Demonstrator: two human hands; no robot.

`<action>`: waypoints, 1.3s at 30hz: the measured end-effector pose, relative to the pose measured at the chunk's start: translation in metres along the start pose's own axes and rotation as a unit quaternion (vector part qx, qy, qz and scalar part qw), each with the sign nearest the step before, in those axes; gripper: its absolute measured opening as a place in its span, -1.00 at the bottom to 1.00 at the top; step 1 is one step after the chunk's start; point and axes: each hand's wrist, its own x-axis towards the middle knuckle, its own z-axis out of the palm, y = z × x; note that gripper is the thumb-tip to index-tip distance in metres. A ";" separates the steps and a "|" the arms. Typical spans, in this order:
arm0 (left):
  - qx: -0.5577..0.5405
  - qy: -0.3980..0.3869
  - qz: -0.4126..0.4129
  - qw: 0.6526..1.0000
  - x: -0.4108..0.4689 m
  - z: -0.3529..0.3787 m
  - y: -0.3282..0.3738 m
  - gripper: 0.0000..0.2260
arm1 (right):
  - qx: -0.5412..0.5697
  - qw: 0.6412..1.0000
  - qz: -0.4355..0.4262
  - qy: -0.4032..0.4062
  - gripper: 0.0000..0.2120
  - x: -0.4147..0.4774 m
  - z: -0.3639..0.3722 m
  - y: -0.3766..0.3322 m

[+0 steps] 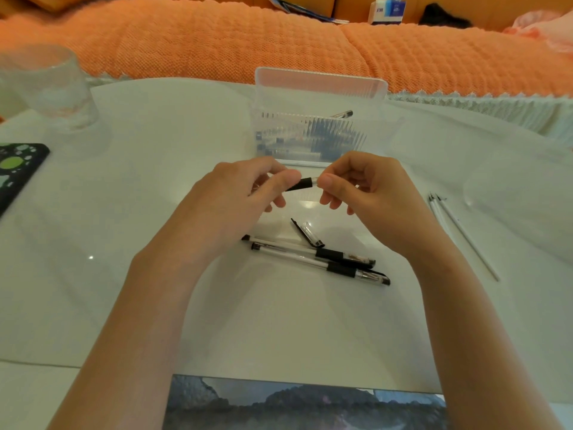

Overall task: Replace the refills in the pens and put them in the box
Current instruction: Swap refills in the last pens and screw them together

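Above the white table, both hands hold one pen point(302, 183) with a black grip. My left hand point(248, 190) grips its barrel end, which is mostly hidden by the fingers. My right hand point(356, 187) pinches the tip end. Below the hands lie two capped pens point(325, 262) and a loose pen cap point(308, 233). Behind the hands stands the clear ribbed box point(310, 131) with its lid raised and several pens inside. Thin white refills point(459, 231) lie to the right of my right hand.
A glass cup point(49, 88) stands at the far left, with a dark phone case point(15, 172) below it. A picture or mat point(304, 405) lies at the near table edge. An orange sofa point(279, 41) runs behind the table, carrying a tissue box point(387, 10).
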 end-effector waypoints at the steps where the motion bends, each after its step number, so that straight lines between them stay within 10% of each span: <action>1: 0.005 -0.006 -0.001 1.000 0.000 0.000 0.000 -0.77 | 0.001 1.000 0.001 0.001 -0.91 0.000 0.000 0.000; 14: -0.044 0.049 0.014 0.998 0.000 -0.003 -0.002 -0.93 | 0.012 0.999 0.030 0.008 -0.89 -0.001 -0.001 -0.001; 24: -0.015 0.094 -0.001 0.995 0.002 -0.010 -0.007 -0.92 | -0.133 0.977 0.092 -0.139 -0.84 -0.008 0.004 0.003; 39: -0.031 0.086 0.010 0.996 0.000 -0.011 -0.008 -0.93 | -0.004 1.000 0.011 0.029 -0.93 -0.003 -0.014 0.006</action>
